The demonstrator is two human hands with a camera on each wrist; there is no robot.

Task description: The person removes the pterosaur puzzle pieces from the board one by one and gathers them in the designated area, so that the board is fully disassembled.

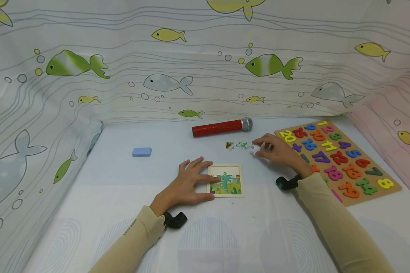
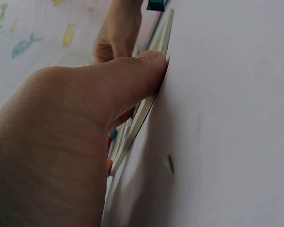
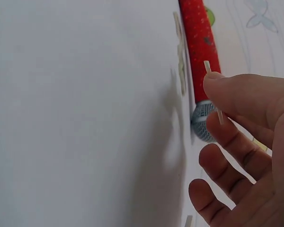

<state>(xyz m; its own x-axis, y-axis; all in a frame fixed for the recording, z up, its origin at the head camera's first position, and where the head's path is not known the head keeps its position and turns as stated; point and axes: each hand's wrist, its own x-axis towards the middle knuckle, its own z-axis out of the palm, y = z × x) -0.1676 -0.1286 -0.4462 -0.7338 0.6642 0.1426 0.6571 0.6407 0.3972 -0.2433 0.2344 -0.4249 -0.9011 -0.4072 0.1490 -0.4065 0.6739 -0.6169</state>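
A small square jigsaw puzzle board (image 1: pixel 237 181) in a pale wooden frame lies on the table, a green creature pictured in its lower part. My left hand (image 1: pixel 191 182) spreads over its left side. The thumb (image 2: pixel 142 71) presses the near edge, and the index finger reaches over the picture. My right hand (image 1: pixel 276 151) is beyond the board to the right. Its thumb and index finger pinch a thin puzzle piece (image 3: pixel 207 66), seen edge-on in the right wrist view. Loose puzzle pieces (image 1: pixel 229 145) lie on the table left of that hand.
A red microphone (image 1: pixel 218 128) with a silver head lies behind the loose pieces. A blue block (image 1: pixel 141 152) sits at the left. On the right is a brown number board (image 1: pixel 393 185) with colourful numerals. A fish-patterned sheet (image 1: pixel 123 98) rises behind the table.
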